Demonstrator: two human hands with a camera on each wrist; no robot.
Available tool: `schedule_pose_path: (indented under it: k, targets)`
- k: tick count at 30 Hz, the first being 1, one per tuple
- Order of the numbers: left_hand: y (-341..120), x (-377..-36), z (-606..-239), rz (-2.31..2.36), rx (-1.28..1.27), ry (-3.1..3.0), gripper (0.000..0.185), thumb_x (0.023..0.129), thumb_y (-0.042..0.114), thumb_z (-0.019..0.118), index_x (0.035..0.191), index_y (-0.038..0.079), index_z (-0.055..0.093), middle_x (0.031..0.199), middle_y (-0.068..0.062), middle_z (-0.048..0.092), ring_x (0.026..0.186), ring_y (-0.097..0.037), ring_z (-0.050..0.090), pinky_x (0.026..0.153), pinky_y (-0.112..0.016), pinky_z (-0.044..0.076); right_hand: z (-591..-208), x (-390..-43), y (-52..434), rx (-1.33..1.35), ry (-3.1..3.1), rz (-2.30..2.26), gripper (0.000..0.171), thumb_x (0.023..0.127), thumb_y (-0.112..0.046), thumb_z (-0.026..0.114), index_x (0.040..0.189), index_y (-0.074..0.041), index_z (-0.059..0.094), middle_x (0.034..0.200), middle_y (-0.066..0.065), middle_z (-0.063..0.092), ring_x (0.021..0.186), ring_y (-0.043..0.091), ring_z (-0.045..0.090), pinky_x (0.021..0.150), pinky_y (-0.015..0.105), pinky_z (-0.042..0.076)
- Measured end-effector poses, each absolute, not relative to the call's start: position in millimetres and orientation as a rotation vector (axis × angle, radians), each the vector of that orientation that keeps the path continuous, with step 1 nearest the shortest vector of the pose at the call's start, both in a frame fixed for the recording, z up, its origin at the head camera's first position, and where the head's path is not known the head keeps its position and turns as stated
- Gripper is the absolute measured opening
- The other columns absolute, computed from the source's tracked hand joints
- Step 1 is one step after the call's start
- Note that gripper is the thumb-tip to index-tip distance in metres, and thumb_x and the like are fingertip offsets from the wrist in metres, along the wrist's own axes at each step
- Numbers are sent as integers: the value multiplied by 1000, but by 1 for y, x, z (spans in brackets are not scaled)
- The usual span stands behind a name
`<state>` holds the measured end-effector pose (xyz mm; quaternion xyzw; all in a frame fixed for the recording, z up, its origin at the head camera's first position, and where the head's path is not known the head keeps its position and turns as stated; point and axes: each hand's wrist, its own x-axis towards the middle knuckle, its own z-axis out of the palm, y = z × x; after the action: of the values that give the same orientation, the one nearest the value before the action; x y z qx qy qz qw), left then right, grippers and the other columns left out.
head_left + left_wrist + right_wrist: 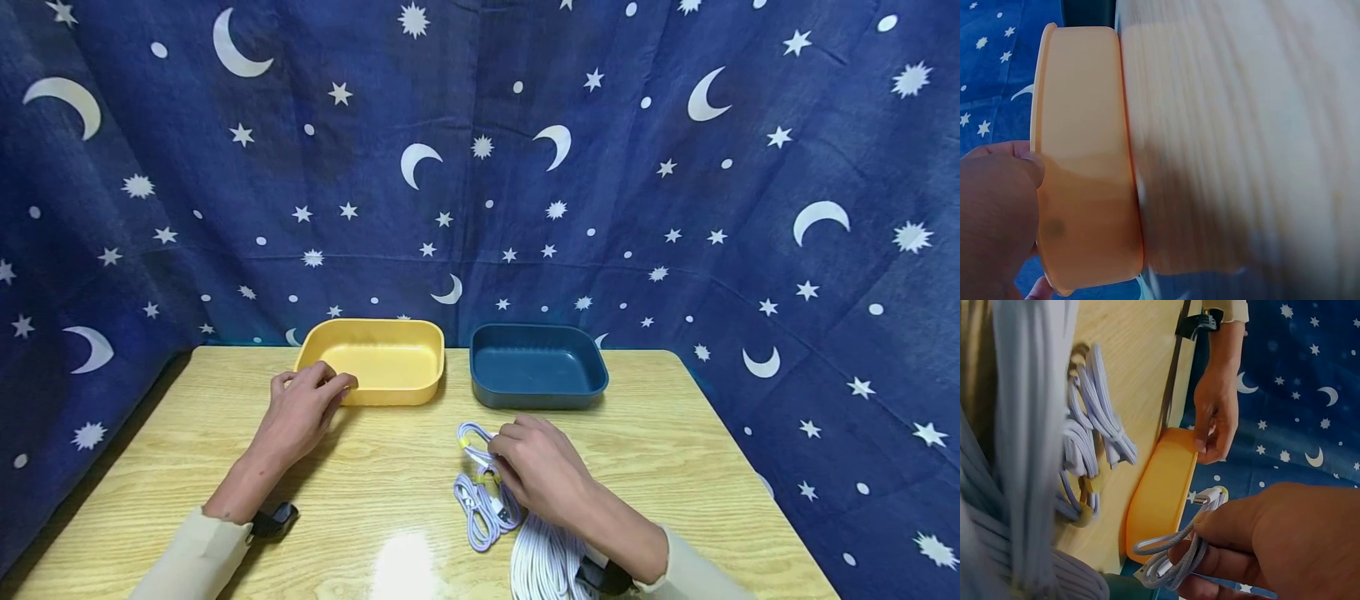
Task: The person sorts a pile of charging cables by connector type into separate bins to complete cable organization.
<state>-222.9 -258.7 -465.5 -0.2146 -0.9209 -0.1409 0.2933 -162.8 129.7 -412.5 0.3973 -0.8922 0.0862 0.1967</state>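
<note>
A yellow tray [382,360] stands at the back of the wooden table [375,475], with a dark blue tray [536,367] to its right. My left hand [303,408] grips the yellow tray's near left rim [1041,156]; the same hand [1216,419] shows in the right wrist view on the yellow tray [1160,494]. My right hand [536,467] pinches a coiled white cable bundle [474,446], seen up close as the cable [1179,556] between finger and thumb. More coiled white cables [480,512] lie under and beside that hand.
A thick white cable coil [543,562] lies by my right wrist at the table's front edge. A blue cloth with moons and stars [480,167] hangs close behind and around the table.
</note>
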Motion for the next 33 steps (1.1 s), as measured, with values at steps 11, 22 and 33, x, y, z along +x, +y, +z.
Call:
schedule_pose_path:
  k: [11,22,33]
  targets:
    - [-257,-224,-466,-384,-580,-2446,19,99,7,74,109,24,73,93,-2,58,83,-25,58,92,-71,34,-398,-185,110,1172,-2462,106,12,93,-14,78,84,-19,73,80,-7,68,74,14,53,67,31,43]
    - [-258,-222,-465,-398,-575,-2446,20,98,5,74,109,23,74,93,-2,58,83,-25,58,91,-69,34,-388,-202,85,1217,-2359,-21,13,93,-11,76,82,-17,71,83,-5,71,76,17,56,65,32,44]
    - [-258,-222,-464,-405,-568,-2443,18,99,4,72,107,21,74,93,-2,59,84,-25,61,92,-70,35,-382,-221,64,1205,-2312,-92,10,92,-8,75,87,-17,75,86,-3,73,74,18,58,62,31,42]
